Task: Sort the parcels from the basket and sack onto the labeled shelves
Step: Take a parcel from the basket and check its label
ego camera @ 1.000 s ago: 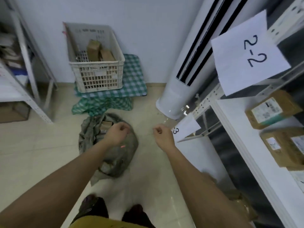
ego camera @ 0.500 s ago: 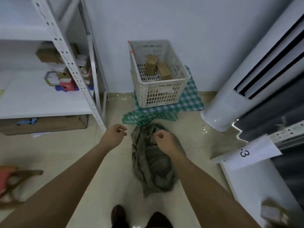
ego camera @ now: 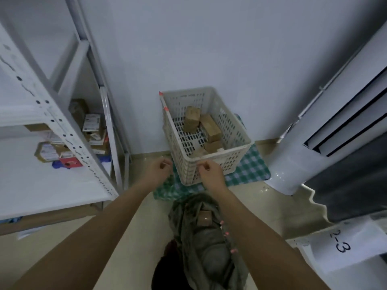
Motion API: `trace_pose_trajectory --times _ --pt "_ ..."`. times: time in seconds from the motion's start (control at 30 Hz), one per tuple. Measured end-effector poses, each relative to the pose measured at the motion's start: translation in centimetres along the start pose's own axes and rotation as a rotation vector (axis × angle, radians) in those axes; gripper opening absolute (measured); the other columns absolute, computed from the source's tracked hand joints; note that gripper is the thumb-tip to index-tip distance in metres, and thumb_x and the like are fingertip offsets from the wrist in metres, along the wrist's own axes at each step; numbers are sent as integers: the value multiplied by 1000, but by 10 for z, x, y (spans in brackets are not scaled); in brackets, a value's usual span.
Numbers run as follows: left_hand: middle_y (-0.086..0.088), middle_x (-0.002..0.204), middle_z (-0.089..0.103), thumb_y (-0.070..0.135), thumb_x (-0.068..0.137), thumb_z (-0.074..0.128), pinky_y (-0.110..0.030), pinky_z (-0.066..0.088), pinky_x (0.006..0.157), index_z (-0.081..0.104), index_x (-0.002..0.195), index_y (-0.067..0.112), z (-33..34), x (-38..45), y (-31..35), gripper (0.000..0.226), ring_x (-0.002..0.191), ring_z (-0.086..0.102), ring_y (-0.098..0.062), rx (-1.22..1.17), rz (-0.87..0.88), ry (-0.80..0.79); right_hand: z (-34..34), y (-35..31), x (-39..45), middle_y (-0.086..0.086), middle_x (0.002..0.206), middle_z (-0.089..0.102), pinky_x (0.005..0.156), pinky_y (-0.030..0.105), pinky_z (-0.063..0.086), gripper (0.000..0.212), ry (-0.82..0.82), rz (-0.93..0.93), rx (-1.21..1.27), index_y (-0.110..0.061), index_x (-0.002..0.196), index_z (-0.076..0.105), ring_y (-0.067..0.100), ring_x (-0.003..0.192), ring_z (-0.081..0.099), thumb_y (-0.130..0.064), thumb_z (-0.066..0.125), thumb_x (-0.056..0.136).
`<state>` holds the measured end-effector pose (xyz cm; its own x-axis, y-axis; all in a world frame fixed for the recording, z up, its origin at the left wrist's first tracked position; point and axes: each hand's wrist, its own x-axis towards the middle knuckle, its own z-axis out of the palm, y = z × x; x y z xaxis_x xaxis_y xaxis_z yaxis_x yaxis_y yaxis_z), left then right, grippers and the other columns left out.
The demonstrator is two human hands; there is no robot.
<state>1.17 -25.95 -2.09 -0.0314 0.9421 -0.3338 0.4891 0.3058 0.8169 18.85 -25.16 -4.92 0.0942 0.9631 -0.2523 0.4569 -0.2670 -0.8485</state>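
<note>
While both arms were stretched forward, the left hand point(ego camera: 158, 169) and right hand point(ego camera: 209, 172) were seen loosely curled, each grip holding nothing, near the white basket point(ego camera: 234, 160). Brown parcels point(ego camera: 210, 128) lay inside it; the sack point(ego camera: 206, 243) lay nearer on the floor.

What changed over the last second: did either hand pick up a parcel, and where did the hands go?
Neither hand took hold of anything. Both moved forward from above the sack to the basket: the left hand hangs beside its near left corner, the right hand in front of its near wall, fingers loosely curled. The view swung left. The parcels in the basket and the parcel in the sack lie as before.
</note>
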Motion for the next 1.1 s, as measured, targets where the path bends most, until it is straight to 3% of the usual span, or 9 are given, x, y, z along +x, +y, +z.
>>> trace_pose_trajectory --times 0.17,0.37,0.5,0.63,0.73,0.83,0.9,1.0,1.1 --pt "-7 100 64 14 98 47 -31 46 81 58 89 21 -18 85 25 17 96 60 -22 74 22 -15 -1 -18 72 -5 86 59 64 21 40 19 72 79 56 -18 89 62 13 81 53 -6 49 97" --pt "-7 100 61 13 100 43 -19 44 67 57 102 15 -15 172 47 14 86 56 -17 136 49 -135 -13 -18 147 -4 92 62 65 20 42 18 111 139 -62 -15 97 65 15 86 57 -10 48 97" --pt "-4 97 60 14 101 40 -34 51 80 57 100 19 -1 235 62 18 88 59 -21 207 60 -285 -18 -12 190 0 98 63 62 20 41 17 145 202 -60 -17 102 62 14 85 57 -10 47 99" --pt "1 95 57 18 102 39 -34 51 77 54 97 24 20 291 68 17 83 58 -19 357 93 -454 -16 -7 222 8 104 64 60 15 43 20 169 328 -58 -9 110 63 16 84 55 -10 47 98" --pt "2 105 58 22 102 41 -30 51 75 56 110 24 32 330 73 18 88 58 -16 475 127 -565 -2 -2 251 18 118 61 75 27 51 25 16 455 -52 -2 116 59 27 91 58 -16 47 99" --pt "3 114 60 21 102 40 -35 53 82 59 113 24 41 367 69 22 97 61 -19 557 140 -586 23 4 277 24 116 58 69 33 51 34 -71 584 -14 4 124 55 34 88 57 -17 46 99" --pt "1 115 59 19 102 38 -37 53 86 59 115 19 44 383 66 25 102 60 -23 619 147 -602 38 14 288 21 132 50 90 43 52 32 -50 666 5 -2 124 54 28 102 55 -19 46 98" --pt "-4 118 59 19 102 37 -36 51 86 59 117 14 49 400 58 27 100 59 -21 690 182 -671 51 26 296 14 153 21 106 40 40 54 -78 818 10 -11 147 29 33 130 37 -24 47 98" --pt "-6 115 62 17 102 38 -39 52 86 60 117 12 50 413 49 27 97 60 -21 701 210 -687 58 50 311 14 154 6 110 47 37 70 -79 910 -63 -14 151 11 40 138 20 -26 53 96"
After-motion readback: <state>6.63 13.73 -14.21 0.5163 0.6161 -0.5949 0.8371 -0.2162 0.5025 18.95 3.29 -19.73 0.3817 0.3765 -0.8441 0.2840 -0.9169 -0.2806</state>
